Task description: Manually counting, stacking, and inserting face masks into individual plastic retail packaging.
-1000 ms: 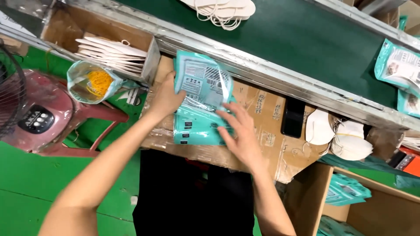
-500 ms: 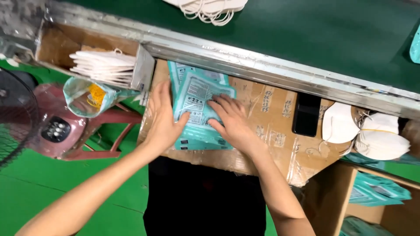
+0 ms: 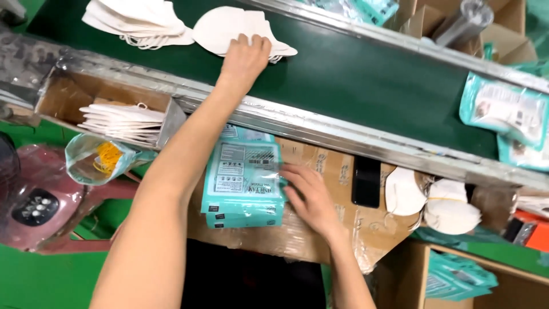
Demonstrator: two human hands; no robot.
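My left hand (image 3: 245, 56) reaches out over the dark green conveyor belt (image 3: 372, 80) and rests its fingers on a stack of white folded face masks (image 3: 234, 28). Whether it grips them I cannot tell. My right hand (image 3: 306, 194) lies flat with fingers spread on the right edge of a small pile of teal mask packets (image 3: 243, 180), which sits on a cardboard-covered shelf (image 3: 320, 229) below the belt's metal rail (image 3: 320, 126).
Another pile of white masks (image 3: 137, 20) lies further left on the belt. A cardboard bin of masks (image 3: 120, 123), a plastic bag (image 3: 94, 160), a pink fan base (image 3: 31, 203), a black phone (image 3: 366, 182), loose masks (image 3: 440, 203) and sealed packets (image 3: 506, 111) surround me.
My left hand left the teal packets and stretched up onto the belt to the white masks. The right hand slid to the right edge of the packet pile, which now lies flat.
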